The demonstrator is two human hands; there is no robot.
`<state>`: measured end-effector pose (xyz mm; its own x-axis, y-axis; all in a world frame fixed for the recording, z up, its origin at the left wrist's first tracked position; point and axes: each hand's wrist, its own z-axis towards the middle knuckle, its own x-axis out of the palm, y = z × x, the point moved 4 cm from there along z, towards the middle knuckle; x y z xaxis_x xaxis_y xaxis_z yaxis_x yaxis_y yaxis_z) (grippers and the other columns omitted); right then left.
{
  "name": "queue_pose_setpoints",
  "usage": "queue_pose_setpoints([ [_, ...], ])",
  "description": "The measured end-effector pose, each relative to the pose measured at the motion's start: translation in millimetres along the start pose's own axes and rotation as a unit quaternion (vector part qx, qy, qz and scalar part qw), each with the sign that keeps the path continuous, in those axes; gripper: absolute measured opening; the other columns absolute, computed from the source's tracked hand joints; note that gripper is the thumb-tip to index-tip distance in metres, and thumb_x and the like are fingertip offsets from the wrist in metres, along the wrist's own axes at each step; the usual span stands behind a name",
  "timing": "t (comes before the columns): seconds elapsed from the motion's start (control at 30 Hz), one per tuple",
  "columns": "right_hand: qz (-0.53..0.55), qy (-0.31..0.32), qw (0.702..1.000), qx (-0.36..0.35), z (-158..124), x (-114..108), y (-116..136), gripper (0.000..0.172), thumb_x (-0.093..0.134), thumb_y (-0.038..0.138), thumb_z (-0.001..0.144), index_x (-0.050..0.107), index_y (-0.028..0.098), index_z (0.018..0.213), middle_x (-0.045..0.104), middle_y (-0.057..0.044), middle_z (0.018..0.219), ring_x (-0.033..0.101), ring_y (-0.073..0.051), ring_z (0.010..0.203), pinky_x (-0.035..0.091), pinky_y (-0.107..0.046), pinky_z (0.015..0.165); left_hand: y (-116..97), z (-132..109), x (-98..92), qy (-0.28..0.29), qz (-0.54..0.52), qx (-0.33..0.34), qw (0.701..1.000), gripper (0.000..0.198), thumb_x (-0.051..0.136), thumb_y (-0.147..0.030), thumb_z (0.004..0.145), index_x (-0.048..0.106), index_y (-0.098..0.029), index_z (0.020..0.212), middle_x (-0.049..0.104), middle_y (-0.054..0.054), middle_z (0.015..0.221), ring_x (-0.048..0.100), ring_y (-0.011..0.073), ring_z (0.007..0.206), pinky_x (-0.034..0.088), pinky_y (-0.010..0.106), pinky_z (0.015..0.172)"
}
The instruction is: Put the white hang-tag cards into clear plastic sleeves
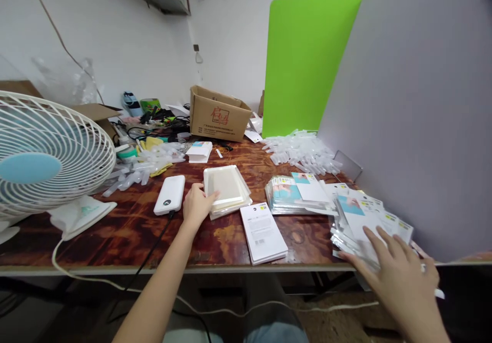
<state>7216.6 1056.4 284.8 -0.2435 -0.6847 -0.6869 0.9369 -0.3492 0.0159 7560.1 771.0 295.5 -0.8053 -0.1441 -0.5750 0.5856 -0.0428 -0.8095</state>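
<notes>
My left hand point(198, 203) is at the left edge of a stack of clear plastic blister trays point(226, 186), thumb over the near left part and the other fingers bent beside it. My right hand point(400, 266) lies with fingers spread over a loose pile of printed cards in clear packaging point(359, 212) at the right. Between the hands, near the front edge, sits a neat stack of white printed cards point(264, 234). Behind it is a stack of packaged cards point(282, 192) with one blue-and-white card point(310, 188) on top.
A fan point(57, 153) stands at the left, beside a white power bank point(169, 194) with a black cable. Translucent plastic pieces point(300, 150) are heaped at the back right, near a green panel point(307, 66) and a grey panel point(411, 107). A cardboard box point(219, 115) sits behind.
</notes>
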Motion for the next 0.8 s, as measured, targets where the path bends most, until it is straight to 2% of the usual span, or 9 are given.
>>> queue_pose_setpoints([
  [0.07,0.014,-0.005,0.995,-0.097,2.5,1.6,49.8,0.065,0.044,0.063,0.087,0.049,0.018,0.134,0.055,-0.016,0.134,0.048,-0.039,0.123,0.03,-0.062,0.101,8.0,4.9,2.0,0.002,0.005,-0.02,1.0,0.051,0.078,-0.035,0.067,0.057,-0.014,0.109,0.064,0.004,0.084,0.061,0.0273,0.093,0.044,0.047,0.09],
  [0.13,0.092,0.054,0.971,-0.213,0.4,8.5,103.8,0.057,0.046,0.045,0.092,0.038,0.017,0.142,0.044,-0.012,0.145,0.038,-0.031,0.134,0.034,-0.05,0.105,15.4,7.1,4.1,0.004,-0.005,-0.043,0.999,0.041,0.07,-0.036,0.077,0.057,-0.014,0.109,0.064,0.003,0.086,0.062,0.0211,0.085,0.049,0.043,0.084],
  [0.17,0.114,0.068,0.957,-0.259,-2.0,12.2,125.7,0.054,0.046,0.038,0.093,0.038,0.018,0.142,0.041,-0.012,0.147,0.037,-0.029,0.135,0.036,-0.046,0.104,18.6,7.8,5.4,0.007,-0.015,-0.056,0.998,0.035,0.065,-0.036,0.082,0.058,-0.015,0.109,0.065,0.003,0.089,0.062,0.0186,0.082,0.051,0.041,0.08],
  [0.23,0.127,0.087,0.94,-0.304,-7.8,22.9,152.9,0.05,0.047,0.026,0.091,0.041,0.021,0.141,0.04,-0.011,0.148,0.039,-0.028,0.135,0.039,-0.044,0.102,23.5,8.8,8.6,0.017,-0.042,-0.081,0.996,0.029,0.059,-0.036,0.088,0.059,-0.014,0.107,0.065,0.004,0.093,0.063,0.0156,0.078,0.053,0.036,0.073],
  [0.37,0.163,0.086,0.937,-0.297,-17.9,40.9,156.7,0.049,0.045,0.013,0.088,0.05,0.03,0.133,0.047,-0.003,0.144,0.044,-0.026,0.131,0.036,-0.046,0.105,27.6,9.2,13.8,0.045,-0.096,-0.117,0.988,0.025,0.058,-0.035,0.09,0.061,-0.013,0.102,0.065,0.003,0.091,0.063,0.0132,0.072,0.055,0.03,0.064],
  [0.53,0.2,0.049,0.935,-0.288,-18.3,33.1,151.6,0.049,0.041,0.007,0.085,0.058,0.029,0.125,0.055,-0.003,0.136,0.048,-0.023,0.128,0.032,-0.048,0.109,28.7,9.6,9.4,0.032,-0.137,-0.124,0.982,0.022,0.059,-0.033,0.089,0.062,-0.013,0.098,0.065,0.003,0.092,0.063,0.0138,0.075,0.055,0.031,0.066],
  [0.6,0.228,0.011,0.931,-0.285,-16.1,24.0,153.8,0.046,0.042,0.005,0.084,0.06,0.024,0.121,0.058,-0.006,0.132,0.051,-0.023,0.125,0.036,-0.046,0.106,26.5,9.7,5.2,0.02,-0.155,-0.118,0.981,0.02,0.06,-0.032,0.088,0.062,-0.013,0.096,0.065,0.004,0.093,0.063,0.0146,0.079,0.054,0.033,0.069],
  [0.7,0.281,-0.088,0.919,-0.263,-12.9,10.5,152.8,0.039,0.042,0.002,0.083,0.062,0.014,0.114,0.066,-0.013,0.116,0.057,-0.023,0.118,0.044,-0.042,0.099,16.3,5.0,-3.4,0.013,-0.207,-0.104,0.973,0.016,0.062,-0.029,0.087,0.062,-0.013,0.09,0.065,0.003,0.091,0.062,0.0146,0.079,0.054,0.033,0.07],
  [0.8,0.306,-0.166,0.905,-0.243,-6.8,2.1,148.2,0.037,0.043,-0.001,0.082,0.061,0.01,0.113,0.07,-0.014,0.1,0.061,-0.022,0.111,0.048,-0.042,0.094,-0.2,-10.6,-15.6,0.018,-0.293,-0.087,0.952,0.012,0.061,-0.024,0.086,0.057,-0.015,0.08,0.065,0.002,0.09,0.063,0.0148,0.082,0.052,0.031,0.071],
])
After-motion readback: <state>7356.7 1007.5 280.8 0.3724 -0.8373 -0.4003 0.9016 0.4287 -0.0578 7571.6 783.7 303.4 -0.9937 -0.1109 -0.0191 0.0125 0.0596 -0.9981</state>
